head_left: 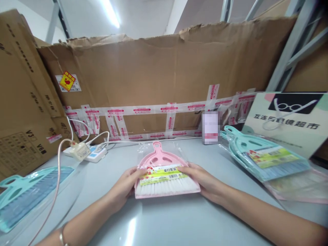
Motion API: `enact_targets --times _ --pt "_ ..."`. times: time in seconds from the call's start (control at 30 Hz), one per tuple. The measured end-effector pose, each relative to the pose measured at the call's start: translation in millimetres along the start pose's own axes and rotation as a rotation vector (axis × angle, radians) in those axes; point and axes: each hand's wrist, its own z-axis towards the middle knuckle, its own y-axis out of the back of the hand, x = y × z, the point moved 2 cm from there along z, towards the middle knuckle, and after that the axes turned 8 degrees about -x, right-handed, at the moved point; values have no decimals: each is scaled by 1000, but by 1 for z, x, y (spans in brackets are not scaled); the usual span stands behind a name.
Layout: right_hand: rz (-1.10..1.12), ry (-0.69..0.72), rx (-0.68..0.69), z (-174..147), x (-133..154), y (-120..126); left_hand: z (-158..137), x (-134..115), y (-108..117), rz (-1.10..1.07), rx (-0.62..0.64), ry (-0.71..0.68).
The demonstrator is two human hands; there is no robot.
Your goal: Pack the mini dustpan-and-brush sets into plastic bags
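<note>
A pink dustpan and brush set (166, 186) with white bristles is held level over the grey tabletop, its looped handle pointing away from me. Clear plastic wrap and a yellow-green label cover it. My left hand (130, 181) grips its left edge, thumb on the label. On the opposite edge, my right hand (200, 177) is closed in the same way, thumb resting on the label's right end. The fingers beneath the dustpan are mostly hidden.
Teal dustpan sets (271, 153) are stacked at the right by a paper bag (284, 119). Another teal dustpan (28, 194) lies left near a cable. A power strip (96, 153) sits behind. A large cardboard box (153, 75) walls the back. A small blurred card (210, 127) stands there.
</note>
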Motion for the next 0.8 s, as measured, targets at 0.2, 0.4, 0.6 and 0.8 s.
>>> enact_targets --times 0.2,0.4,0.6,0.8 --pt "30 -109 161 -18 7 8 -8 -5 -1 -73 248 -19" --pt "1 -38 132 -19 10 10 -5 -7 4 -122 287 -133" --pt "-145 38 -123 -15 6 13 -3 -5 8 -34 -13 -47" --pt "-258 107 -176 -12 10 19 -7 4 7 321 86 -381"
